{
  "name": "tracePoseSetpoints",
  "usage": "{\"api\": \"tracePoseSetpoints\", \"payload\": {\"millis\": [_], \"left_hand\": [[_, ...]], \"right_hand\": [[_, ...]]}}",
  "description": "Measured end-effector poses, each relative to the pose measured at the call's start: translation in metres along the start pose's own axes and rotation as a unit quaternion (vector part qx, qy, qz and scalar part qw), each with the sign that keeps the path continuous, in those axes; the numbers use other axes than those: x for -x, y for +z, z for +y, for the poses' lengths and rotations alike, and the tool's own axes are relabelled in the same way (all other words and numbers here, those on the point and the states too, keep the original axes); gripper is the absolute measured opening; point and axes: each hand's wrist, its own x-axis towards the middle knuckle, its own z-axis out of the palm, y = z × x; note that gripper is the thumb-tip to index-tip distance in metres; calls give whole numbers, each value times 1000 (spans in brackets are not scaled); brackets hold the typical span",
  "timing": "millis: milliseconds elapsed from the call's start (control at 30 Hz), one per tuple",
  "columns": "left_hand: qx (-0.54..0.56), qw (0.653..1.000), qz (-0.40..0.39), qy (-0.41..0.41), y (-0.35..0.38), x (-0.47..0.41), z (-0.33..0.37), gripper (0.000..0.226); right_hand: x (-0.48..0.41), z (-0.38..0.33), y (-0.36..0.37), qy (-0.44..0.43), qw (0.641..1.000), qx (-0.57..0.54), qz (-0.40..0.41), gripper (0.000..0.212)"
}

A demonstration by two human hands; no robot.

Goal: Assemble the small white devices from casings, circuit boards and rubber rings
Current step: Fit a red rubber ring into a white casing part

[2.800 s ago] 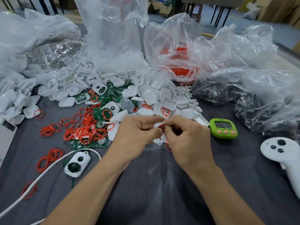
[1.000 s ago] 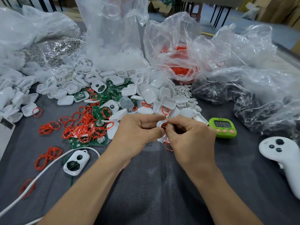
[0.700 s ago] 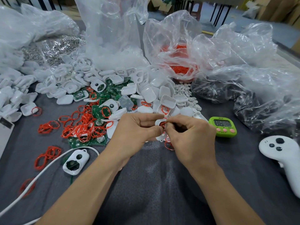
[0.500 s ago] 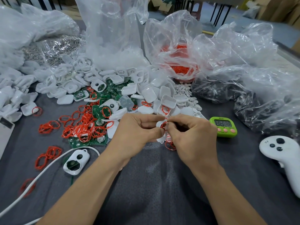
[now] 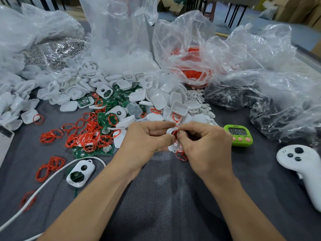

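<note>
Fingertips (image 5: pixel 180 135) of the right hand (image 5: pixel 206 146) are pinching a red rubber ring (image 5: pixel 175 132), seating it on a white casing (image 5: pixel 171 147) that the left hand (image 5: pixel 144 140) is gripping w/ curled fingers, just above the cloth (image 5: pixel 165 197). Risk, imo: the ring looks thin and stretchy, so uneven pressure could be twisting it or popping it off; spare rings (image 5: pixel 181 154) lying underneath could be snagging.

Glossy white plastic casings (image 5: pixel 178 108), red rubber rings (image 5: pixel 86 138), shiny clear plastic bags (image 5: pixel 121 32), matt grey cloth (image 5: pixel 165 197).
</note>
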Motion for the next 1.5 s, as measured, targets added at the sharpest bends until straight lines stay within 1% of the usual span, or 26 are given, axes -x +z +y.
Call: {"api": "tracePoseSetpoints", "payload": {"millis": [200, 467, 600, 700, 800, 867, 900, 933, 1000, 1067, 1100, 1167, 1267, 1300, 1433, 1500], "left_hand": [[-19, 1000, 4, 15, 1, 0, -2, 35], [-34, 999, 25, 27, 4, 3, -1, 34], [-61, 996, 50, 32, 4, 1, -1, 32], [-69, 995, 67, 38, 6, 1, -1, 32], [-62, 994, 81, 31, 5, 0, 3, 34], [-25, 996, 82, 14, 2, -1, 6, 32], [0, 997, 79, -1, 1, -1, 7, 31], [20, 997, 72, -16, 0, -1, 8, 31], [47, 997, 49, -36, 1, -1, 10, 31], [58, 997, 35, -38, 1, 0, 12, 34], [63, 997, 35, -39, 1, 0, 12, 37], [52, 997, 35, -36, 0, 0, 12, 37], [-9, 999, 38, -16, -2, 0, 10, 36], [-20, 999, 37, -9, -2, 0, 10, 37], [-41, 998, 36, 18, -2, 2, 9, 36], [-36, 999, 27, 30, -1, 3, 8, 34]], "right_hand": [[1, 1, 0, -15, 1000, 0, -13, 21], [8, 0, 8, -16, 1000, 9, 25, 11], [9, 0, 8, -25, 1000, 7, 13, 10], [7, 2, 7, -4, 999, -25, -25, 12], [1, 3, 3, 50, 993, -94, -47, 16], [-6, 3, 0, 105, 982, -149, -55, 20], [-9, 3, -1, 137, 970, -191, -69, 21], [-11, 2, -2, 170, 950, -245, -94, 23], [-12, -1, -5, 226, 897, -345, -158, 23], [-10, -5, -7, 251, 861, -392, -204, 21], [-10, -7, -8, 255, 853, -403, -214, 20], [-11, -6, -8, 259, 851, -402, -217, 22], [-12, -4, -8, 274, 854, -387, -214, 35], [-11, -3, -8, 279, 854, -383, -215, 36], [-10, -2, -9, 299, 841, -391, -223, 30], [-10, -1, -10, 308, 838, -395, -219, 31]]}}
